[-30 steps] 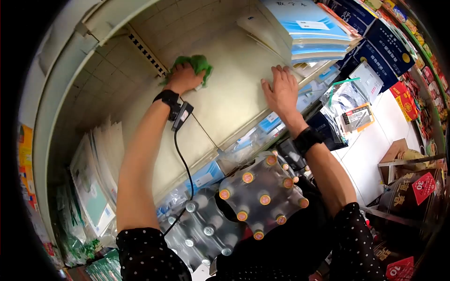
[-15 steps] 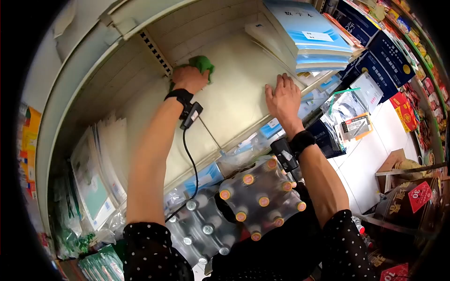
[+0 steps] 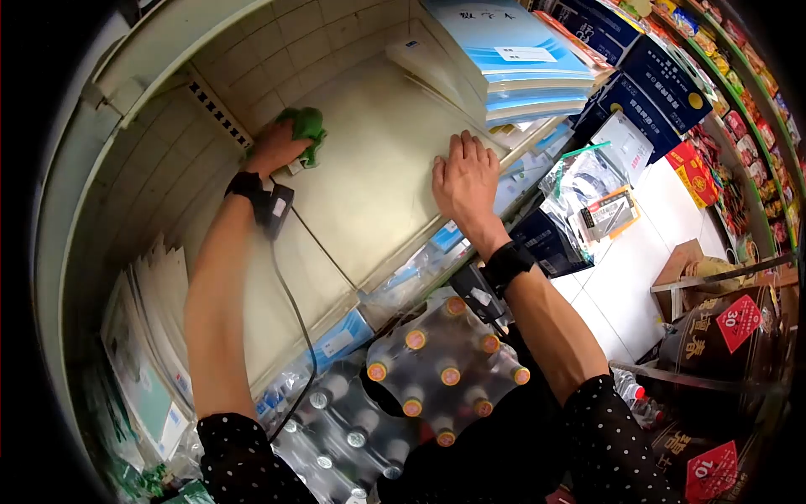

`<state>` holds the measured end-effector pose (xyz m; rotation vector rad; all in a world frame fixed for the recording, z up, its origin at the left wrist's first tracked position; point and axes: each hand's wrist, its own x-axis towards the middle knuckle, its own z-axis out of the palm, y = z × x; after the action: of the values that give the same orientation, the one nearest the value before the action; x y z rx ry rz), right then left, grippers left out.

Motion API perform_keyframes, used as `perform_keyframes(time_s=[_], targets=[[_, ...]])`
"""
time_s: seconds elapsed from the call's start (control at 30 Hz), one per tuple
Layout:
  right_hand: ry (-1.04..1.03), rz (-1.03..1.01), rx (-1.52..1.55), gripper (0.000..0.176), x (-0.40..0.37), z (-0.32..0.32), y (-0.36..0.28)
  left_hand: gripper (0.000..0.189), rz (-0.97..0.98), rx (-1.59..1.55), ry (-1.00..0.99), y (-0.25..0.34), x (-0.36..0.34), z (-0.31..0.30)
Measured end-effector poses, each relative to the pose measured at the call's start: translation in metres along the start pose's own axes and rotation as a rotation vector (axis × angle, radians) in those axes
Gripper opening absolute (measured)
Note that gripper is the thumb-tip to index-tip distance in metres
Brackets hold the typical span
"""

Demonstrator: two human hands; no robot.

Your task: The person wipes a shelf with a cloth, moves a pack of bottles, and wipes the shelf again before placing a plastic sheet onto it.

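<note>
On the shelf board (image 3: 369, 176), toward its back wall (image 3: 311, 42): a bunched green cloth (image 3: 311, 130), near the lower end of the slotted strip (image 3: 220, 113).
Cloth's lie: crumpled, the visible folds running longer up and down the view than across, jutting out right of the fingers.
Left hand (image 3: 275, 148): holding the cloth, back of the hand upward.
Right hand (image 3: 468, 185): laid flat near the board's front edge, thumb apart from the fingers.
Hidden: left fingertips and part of the cloth, so its full long axis cannot be told.
Cut off: blue notebooks (image 3: 516, 59), at the top.
</note>
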<state>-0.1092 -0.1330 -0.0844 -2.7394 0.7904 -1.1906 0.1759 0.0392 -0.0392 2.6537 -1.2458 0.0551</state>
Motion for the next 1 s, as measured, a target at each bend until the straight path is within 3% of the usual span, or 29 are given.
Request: perform_keyframes(time_s=[0.1, 0.2, 0.23, 0.37, 0.47, 0.67, 0.7, 0.8, 1.0], targets=[[-0.001, 0.001, 0.01, 0.047, -0.001, -0.002, 0.0, 0.05, 0.087, -0.21, -0.137, -0.005, 0.033, 0.003], [-0.011, 0.018, 0.012, 0.047, 0.001, -0.002, 0.001, 0.051, -0.034, -0.216, -0.169, 0.02, 0.055, 0.001], [-0.014, 0.03, 0.02, 0.048, 0.002, -0.002, 0.0, 0.05, 0.022, -0.162, -0.089, 0.015, 0.067, 0.012], [-0.014, 0.049, 0.031, 0.047, 0.0, -0.002, -0.002, 0.047, 0.02, 0.151, -0.355, 0.038, 0.079, -0.016], [-0.001, 0.048, 0.04, 0.047, 0.0, -0.002, -0.001, 0.046, 0.029, 0.232, -0.268, 0.056, 0.074, -0.017], [-0.004, 0.061, 0.074, 0.048, 0.0, -0.001, 0.0, 0.045, 0.194, -0.213, -0.13, 0.092, 0.089, 0.007], [-0.001, 0.067, 0.078, 0.048, 0.0, 0.0, -0.001, 0.045, 0.129, -0.138, -0.171, 0.103, 0.091, 0.006], [-0.041, 0.081, 0.142, 0.05, 0.002, -0.004, -0.001, 0.046, 0.195, -0.296, -0.071, 0.099, 0.109, 0.037], [0.023, 0.08, 0.153, 0.059, 0.001, -0.003, 0.001, 0.047, 0.515, -0.257, -0.139, 0.135, 0.062, 0.03]])
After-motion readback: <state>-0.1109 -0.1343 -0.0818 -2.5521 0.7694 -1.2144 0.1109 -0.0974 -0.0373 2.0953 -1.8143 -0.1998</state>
